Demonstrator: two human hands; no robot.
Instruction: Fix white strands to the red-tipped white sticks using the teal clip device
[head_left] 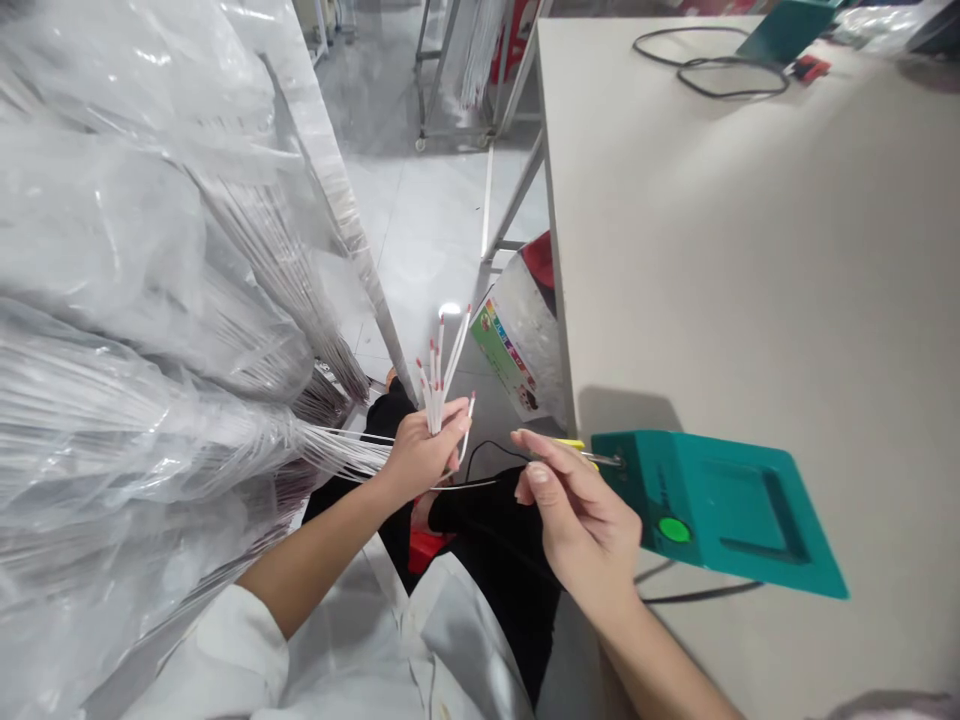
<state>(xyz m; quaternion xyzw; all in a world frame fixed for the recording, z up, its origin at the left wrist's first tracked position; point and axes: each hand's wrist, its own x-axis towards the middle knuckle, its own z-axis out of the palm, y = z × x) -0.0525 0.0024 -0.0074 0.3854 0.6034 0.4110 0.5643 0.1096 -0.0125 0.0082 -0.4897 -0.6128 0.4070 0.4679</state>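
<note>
My left hand is closed around a small bunch of thin white wires with red tips that fan upward from the fist. My right hand pinches a single thin wire with a yellow sleeve, its end pushed into the side of a teal box-shaped device with a green button. The device sits at the near left edge of the grey table. More thin wires run from the left hand toward the plastic-wrapped bundles.
Large clear plastic bags of thin white wire bundles fill the left side. A second teal device with a black cable lies at the table's far end. A printed plastic bag hangs beside the table. Metal racks stand behind.
</note>
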